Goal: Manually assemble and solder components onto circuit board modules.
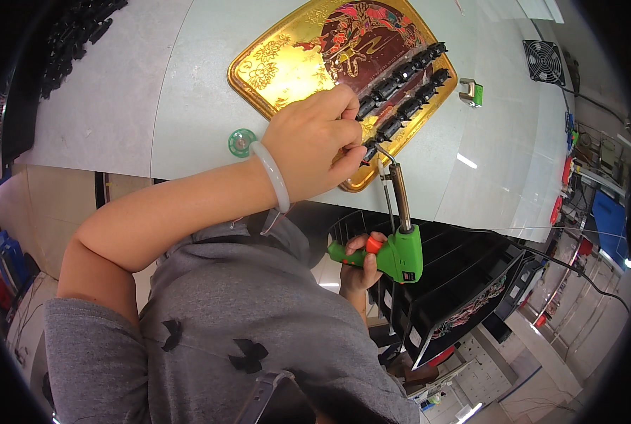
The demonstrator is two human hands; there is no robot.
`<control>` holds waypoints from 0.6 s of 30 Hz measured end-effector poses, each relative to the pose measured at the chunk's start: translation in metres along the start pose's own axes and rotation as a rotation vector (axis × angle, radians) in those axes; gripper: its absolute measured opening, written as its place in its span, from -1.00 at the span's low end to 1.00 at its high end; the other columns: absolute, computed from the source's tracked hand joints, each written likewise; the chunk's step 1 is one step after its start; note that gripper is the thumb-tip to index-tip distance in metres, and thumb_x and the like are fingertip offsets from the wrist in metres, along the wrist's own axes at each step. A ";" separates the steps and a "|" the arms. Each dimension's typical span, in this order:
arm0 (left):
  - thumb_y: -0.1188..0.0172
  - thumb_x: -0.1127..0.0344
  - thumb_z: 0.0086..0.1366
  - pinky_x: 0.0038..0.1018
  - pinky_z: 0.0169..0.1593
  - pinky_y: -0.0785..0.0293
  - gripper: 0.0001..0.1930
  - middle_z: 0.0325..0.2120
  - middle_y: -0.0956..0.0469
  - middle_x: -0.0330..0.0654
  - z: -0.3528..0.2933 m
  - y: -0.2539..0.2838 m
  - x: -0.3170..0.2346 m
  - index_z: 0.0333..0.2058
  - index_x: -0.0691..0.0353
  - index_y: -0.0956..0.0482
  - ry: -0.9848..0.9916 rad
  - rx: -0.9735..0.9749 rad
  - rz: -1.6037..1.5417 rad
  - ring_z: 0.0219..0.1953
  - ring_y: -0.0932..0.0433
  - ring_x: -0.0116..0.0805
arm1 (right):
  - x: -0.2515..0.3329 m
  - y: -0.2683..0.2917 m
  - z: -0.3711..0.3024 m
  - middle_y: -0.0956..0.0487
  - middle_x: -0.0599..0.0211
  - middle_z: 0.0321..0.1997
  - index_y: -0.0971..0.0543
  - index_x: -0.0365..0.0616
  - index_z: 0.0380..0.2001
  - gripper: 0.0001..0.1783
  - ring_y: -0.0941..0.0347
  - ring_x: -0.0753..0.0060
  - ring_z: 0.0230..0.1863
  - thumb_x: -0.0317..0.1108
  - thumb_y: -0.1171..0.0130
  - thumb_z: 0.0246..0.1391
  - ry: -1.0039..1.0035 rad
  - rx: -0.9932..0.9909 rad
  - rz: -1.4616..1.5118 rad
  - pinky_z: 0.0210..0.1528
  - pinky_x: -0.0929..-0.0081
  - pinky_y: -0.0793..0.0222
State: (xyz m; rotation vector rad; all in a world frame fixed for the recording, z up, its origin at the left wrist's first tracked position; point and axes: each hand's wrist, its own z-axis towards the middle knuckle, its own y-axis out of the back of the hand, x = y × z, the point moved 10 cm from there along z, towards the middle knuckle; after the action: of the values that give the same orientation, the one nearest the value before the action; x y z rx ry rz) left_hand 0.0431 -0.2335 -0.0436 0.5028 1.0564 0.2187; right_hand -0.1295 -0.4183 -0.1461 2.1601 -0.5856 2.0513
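On the gold tray [259, 78] with its dark, flowered middle lie two slanting rows of small black plastic parts [409, 107]. My left hand [321, 141], a pale bangle [272, 177] at its wrist, is closed over the near end of the rows. Its thumb and fingers pinch at a black part there, mostly hidden by the fingertips. My right hand [361, 270] grips the handle of a green soldering gun [404, 256], a finger by its red trigger. The bent metal tip of the gun reaches up to the black part beside my left fingertips.
A green round spool [242, 143] lies left of the tray. Right of it stands a small metal holder with a green roll [473, 93]. A black fan [544, 61] sits at the far right, black parts [75, 42] heap at far left. Below the table edge is a black rack [464, 265].
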 end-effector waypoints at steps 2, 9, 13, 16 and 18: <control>-0.19 0.43 -0.12 -0.48 -0.45 -0.32 -0.87 -0.52 -0.28 -0.21 0.000 0.000 0.000 -0.68 0.24 -0.40 0.000 0.005 0.002 -0.51 -0.36 -0.29 | -0.002 -0.001 0.001 -0.38 0.14 -0.56 -0.25 -0.30 -0.11 -0.53 -0.25 0.43 -0.55 -0.20 0.03 -0.04 0.004 0.008 0.009 -0.43 0.52 -0.21; -0.19 0.43 -0.12 -0.48 -0.45 -0.32 -0.88 -0.52 -0.28 -0.20 0.000 0.001 -0.001 -0.68 0.24 -0.40 -0.006 -0.004 0.017 -0.51 -0.37 -0.29 | -0.004 0.002 0.003 -0.41 0.16 -0.54 -0.32 -0.26 -0.14 -0.51 -0.30 0.42 -0.53 -0.14 -0.10 -0.06 -0.010 -0.007 0.067 -0.47 0.57 -0.21; -0.19 0.37 -0.11 -0.43 -0.43 -0.32 -0.84 -0.49 -0.27 -0.23 -0.001 -0.002 0.003 -0.71 0.22 -0.39 0.028 0.010 0.003 -0.46 -0.37 -0.29 | 0.002 0.007 0.001 -0.42 0.15 -0.54 -0.31 -0.29 -0.13 -0.48 -0.30 0.42 -0.53 -0.13 -0.11 -0.07 -0.014 -0.035 0.040 -0.47 0.57 -0.22; -0.19 0.37 -0.11 -0.42 -0.43 -0.32 -0.84 -0.50 -0.27 -0.22 -0.001 -0.001 0.003 -0.71 0.23 -0.40 0.025 0.004 -0.011 -0.46 -0.37 -0.29 | 0.006 0.007 0.000 -0.39 0.17 -0.54 -0.25 -0.30 -0.10 -0.51 -0.26 0.45 -0.55 -0.17 0.02 -0.03 -0.026 -0.004 0.002 -0.45 0.55 -0.21; -0.19 0.38 -0.12 -0.41 -0.43 -0.32 -0.85 -0.49 -0.28 -0.22 -0.001 -0.002 0.002 -0.71 0.23 -0.40 0.008 0.006 -0.016 -0.46 -0.37 -0.28 | 0.012 0.006 -0.001 -0.39 0.16 -0.54 -0.25 -0.30 -0.08 -0.46 -0.26 0.47 -0.56 -0.12 0.00 -0.03 -0.038 0.017 0.049 -0.49 0.59 -0.19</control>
State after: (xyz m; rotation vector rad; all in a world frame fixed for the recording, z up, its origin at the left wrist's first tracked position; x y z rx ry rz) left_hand 0.0431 -0.2338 -0.0461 0.4990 1.0685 0.2034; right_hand -0.1320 -0.4259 -0.1356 2.2204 -0.6341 2.0508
